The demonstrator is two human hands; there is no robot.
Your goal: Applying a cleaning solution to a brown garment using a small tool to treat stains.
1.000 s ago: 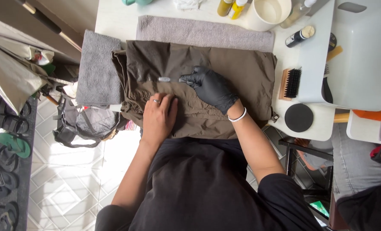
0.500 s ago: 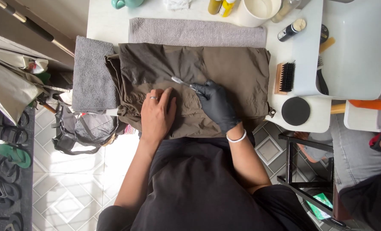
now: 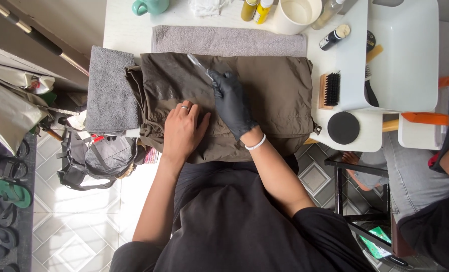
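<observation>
Moved: right hand point(image 3: 232, 103) has shifted up the garment; brush tip now near the top-left area, earlier it was mid-cloth.
Right hand: black glove, fingers closed around a slim clear-handled brush point(image 3: 198, 64), bristle end on the fabric.
Left hand point(image 3: 183, 132): bare, ring on, flat and open, pinning the cloth, holds nothing.
Garment: olive-brown garment point(image 3: 275, 95) lies spread on the white table point(image 3: 129, 30), between grey towels point(image 3: 111, 90).
Progress: darker damp-looking patch upper left; right half looks untouched, so likely early to midway.
</observation>
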